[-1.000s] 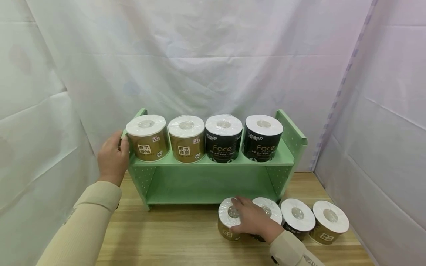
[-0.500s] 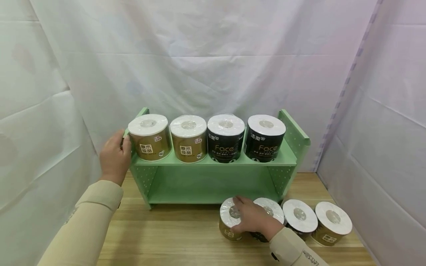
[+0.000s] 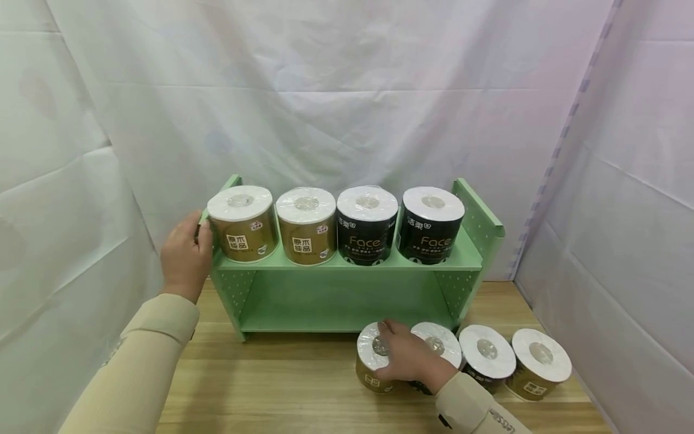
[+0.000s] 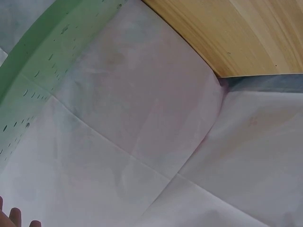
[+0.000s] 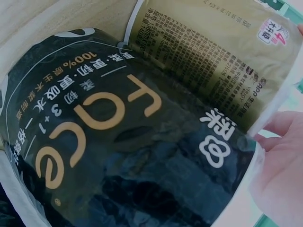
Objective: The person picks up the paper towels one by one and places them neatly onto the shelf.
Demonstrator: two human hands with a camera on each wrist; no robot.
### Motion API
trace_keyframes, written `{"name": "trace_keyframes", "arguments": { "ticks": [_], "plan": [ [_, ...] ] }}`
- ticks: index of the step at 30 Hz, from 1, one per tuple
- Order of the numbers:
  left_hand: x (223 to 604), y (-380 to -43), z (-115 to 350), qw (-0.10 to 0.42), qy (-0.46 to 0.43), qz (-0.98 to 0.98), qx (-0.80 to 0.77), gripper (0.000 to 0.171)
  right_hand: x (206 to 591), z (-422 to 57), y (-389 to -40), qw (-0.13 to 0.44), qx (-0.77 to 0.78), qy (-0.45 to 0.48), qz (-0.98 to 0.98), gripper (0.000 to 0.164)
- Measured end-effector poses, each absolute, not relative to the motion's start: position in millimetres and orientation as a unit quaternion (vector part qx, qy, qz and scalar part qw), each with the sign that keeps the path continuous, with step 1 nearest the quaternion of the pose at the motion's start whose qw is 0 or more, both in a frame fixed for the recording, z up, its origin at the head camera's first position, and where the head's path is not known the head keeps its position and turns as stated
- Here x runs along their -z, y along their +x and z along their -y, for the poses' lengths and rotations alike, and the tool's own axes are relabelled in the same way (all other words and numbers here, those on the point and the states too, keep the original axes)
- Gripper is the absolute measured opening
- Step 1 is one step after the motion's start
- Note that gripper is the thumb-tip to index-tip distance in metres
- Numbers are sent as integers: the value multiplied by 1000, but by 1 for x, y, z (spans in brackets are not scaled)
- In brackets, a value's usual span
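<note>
In the head view, my left hand (image 3: 187, 256) holds the left side panel of a green two-tier shelf (image 3: 347, 298), beside the leftmost gold-wrapped toilet roll (image 3: 249, 238). Only a few fingertips (image 4: 15, 215) show at the corner of the left wrist view. My right hand (image 3: 409, 355) grips a gold toilet roll (image 3: 368, 377) standing on the table in front of the shelf, thumb toward the front and fingers over its top. Under that hand stands a black-wrapped toilet roll (image 3: 450, 346), partly hidden; its "Face" lettering (image 5: 99, 118) fills the right wrist view.
On the upper tier are another gold roll (image 3: 306, 238) and two black rolls (image 3: 365, 238). To the right on the wooden table (image 3: 260, 386) stand a black roll (image 3: 490, 355) and a gold roll (image 3: 537, 364). White cloth (image 3: 347, 120) hangs behind and at both sides.
The view shifts slightly. Both hands and all the rolls keep their places.
</note>
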State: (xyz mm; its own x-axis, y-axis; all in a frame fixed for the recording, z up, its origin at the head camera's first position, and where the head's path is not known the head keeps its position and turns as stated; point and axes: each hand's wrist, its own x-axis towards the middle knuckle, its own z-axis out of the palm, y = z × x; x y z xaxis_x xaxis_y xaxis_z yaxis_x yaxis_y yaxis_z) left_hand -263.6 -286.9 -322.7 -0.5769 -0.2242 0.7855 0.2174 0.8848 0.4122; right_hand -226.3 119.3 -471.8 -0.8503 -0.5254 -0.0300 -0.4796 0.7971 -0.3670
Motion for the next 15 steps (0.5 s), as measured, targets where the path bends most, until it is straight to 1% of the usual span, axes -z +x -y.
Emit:
{"name": "trace_keyframes", "arguments": {
  "ticks": [8, 15],
  "plan": [
    [323, -264, 288, 458, 4, 857, 238, 28, 472, -119, -226, 45, 162, -273, -947, 96],
    [323, -264, 288, 451, 7, 859, 242, 32, 470, -118, -225, 44, 160, -277, -947, 96]
  ]
}}
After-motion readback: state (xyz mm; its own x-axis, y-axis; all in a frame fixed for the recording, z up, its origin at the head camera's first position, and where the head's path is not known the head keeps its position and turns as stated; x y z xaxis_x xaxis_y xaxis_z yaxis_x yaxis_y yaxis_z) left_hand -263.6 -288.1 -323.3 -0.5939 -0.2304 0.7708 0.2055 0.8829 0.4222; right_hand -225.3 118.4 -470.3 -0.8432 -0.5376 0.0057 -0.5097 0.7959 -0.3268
